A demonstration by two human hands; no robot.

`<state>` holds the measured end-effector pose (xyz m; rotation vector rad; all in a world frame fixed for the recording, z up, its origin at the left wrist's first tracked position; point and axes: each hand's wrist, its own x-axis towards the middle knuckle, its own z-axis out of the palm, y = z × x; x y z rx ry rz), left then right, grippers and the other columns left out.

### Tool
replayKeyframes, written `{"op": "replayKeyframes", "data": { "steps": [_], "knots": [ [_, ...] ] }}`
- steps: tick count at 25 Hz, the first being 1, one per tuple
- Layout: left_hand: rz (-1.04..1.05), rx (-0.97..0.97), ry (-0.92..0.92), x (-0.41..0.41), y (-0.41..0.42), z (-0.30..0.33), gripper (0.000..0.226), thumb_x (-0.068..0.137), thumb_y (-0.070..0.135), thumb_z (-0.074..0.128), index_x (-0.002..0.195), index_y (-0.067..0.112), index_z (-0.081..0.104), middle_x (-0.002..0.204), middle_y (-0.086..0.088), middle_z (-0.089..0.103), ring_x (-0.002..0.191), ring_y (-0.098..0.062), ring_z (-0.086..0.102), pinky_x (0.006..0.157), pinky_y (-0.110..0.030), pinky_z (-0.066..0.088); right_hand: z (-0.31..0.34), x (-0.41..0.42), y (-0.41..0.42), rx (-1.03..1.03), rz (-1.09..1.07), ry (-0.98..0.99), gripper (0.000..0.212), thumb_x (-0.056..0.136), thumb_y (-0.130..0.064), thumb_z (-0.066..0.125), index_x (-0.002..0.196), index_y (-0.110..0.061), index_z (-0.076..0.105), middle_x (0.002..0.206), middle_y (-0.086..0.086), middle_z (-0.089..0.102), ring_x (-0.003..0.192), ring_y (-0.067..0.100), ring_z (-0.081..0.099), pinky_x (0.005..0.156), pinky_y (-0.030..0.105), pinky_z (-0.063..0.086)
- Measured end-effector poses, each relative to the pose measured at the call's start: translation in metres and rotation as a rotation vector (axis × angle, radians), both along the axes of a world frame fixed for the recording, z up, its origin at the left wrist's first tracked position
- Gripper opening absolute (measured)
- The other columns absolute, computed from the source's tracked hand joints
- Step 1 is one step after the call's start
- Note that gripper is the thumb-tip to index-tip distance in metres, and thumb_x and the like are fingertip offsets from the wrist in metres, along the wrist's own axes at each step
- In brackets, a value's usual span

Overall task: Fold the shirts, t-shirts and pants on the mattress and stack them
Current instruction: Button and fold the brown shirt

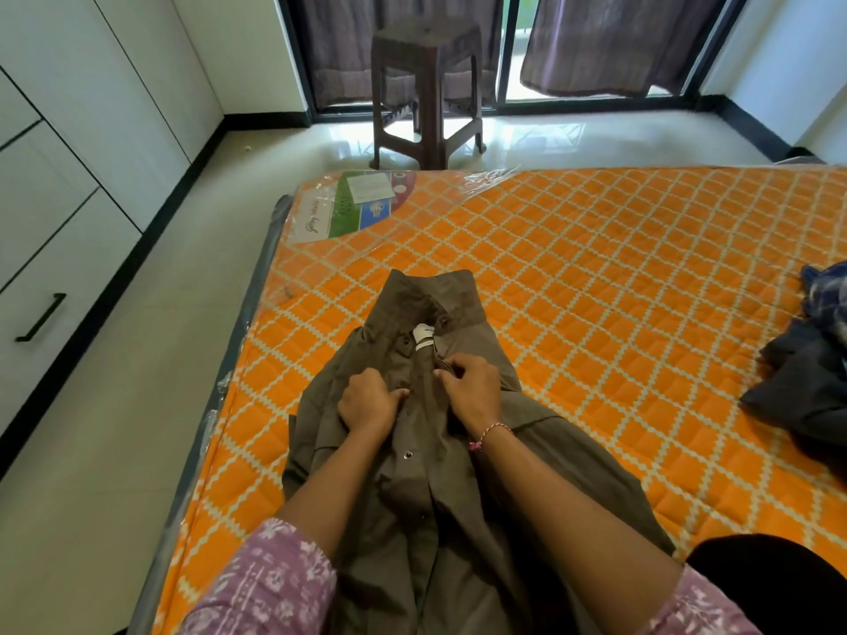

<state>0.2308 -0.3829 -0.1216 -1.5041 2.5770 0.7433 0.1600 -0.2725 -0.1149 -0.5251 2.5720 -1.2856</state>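
We noted the mattress on the floor, its left edge running away from us. The shirt lay near that left edge, face up, long axis pointing straight away, collar far. Left hand pinched the left placket; right hand pinched the right placket just below the collar label. Both hands sat equally close, on the midline. We judged the buttoning not yet done. A heap waited at the right edge.

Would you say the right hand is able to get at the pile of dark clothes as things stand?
Probably yes: the right hand pinches the brown shirt, but only bare mattress lies between it and the dark clothes.
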Motion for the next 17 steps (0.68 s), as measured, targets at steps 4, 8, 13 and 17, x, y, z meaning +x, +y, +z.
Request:
{"op": "replayKeyframes", "data": {
  "steps": [4,8,13,17],
  "knots": [
    [0.002,0.106,-0.044,-0.011,-0.006,-0.005,0.032,0.087,0.029,0.066,0.107,0.005,0.058,0.115,-0.015,0.059,0.108,-0.034,0.057,0.084,-0.04,0.048,0.001,0.004,-0.004,-0.012,0.023,0.019,0.01,0.083,-0.015,0.069,0.087,-0.006,0.073,0.088,0.007,0.071,0.081,0.018,0.062,0.072,0.028,0.047],
    [-0.043,0.177,0.015,-0.01,-0.02,-0.011,0.014,0.088,0.02,0.059,0.093,0.007,0.063,0.102,-0.013,0.065,0.095,-0.032,0.061,0.083,-0.044,0.053,0.024,0.008,-0.017,-0.181,-0.02,0.14,0.008,0.083,-0.01,0.069,0.084,-0.002,0.07,0.085,0.01,0.066,0.075,0.016,0.055,0.064,0.018,0.035],
    [-0.066,0.176,0.192,-0.004,-0.033,0.017,0.029,0.084,0.005,0.062,0.059,0.015,0.052,0.073,-0.01,0.065,0.075,-0.027,0.064,0.069,-0.04,0.055,0.024,0.013,-0.021,-0.11,0.018,0.14,0.011,0.085,-0.015,0.067,0.09,-0.007,0.072,0.091,0.008,0.068,0.083,0.02,0.061,0.067,0.021,0.038],
    [0.062,0.359,0.464,-0.002,-0.032,0.044,0.017,0.078,-0.001,0.071,0.072,0.012,0.061,0.072,-0.006,0.062,0.074,-0.023,0.063,0.069,-0.037,0.054,0.02,0.018,-0.021,-0.074,-0.001,0.066,0.018,0.086,-0.015,0.066,0.101,-0.009,0.073,0.1,0.007,0.071,0.091,0.019,0.063,0.072,0.021,0.042]
  ]
}}
